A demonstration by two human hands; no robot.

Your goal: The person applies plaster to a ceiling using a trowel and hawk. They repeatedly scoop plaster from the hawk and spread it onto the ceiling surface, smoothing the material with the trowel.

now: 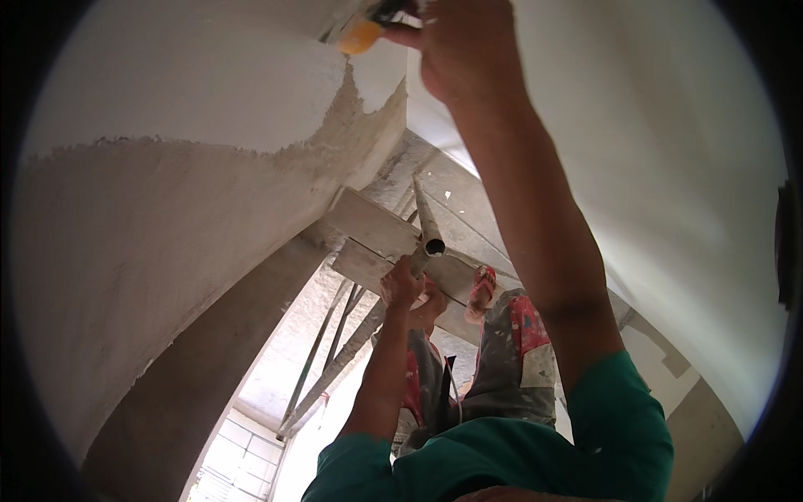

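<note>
My right hand (468,50) is raised at the top, closed around a putty knife (361,35) with a dark handle and a yellow-orange part. Its thin edge lies at or very near the plastered wall (201,84), close to the corner; contact is hard to tell. Smooth white plaster covers the upper wall, ending in a ragged line above a rougher grey-beige area (209,192). Lower down, my left hand (401,286) grips a metal scaffold pipe (427,222) just below its open upper end.
Beneath me are wooden planks (376,222), where my feet in red sandals (481,289) stand. Scaffold poles (335,360) slant down at the lower left, beside a bright opening with a grille (242,456). A smooth white wall (669,167) rises close on the right.
</note>
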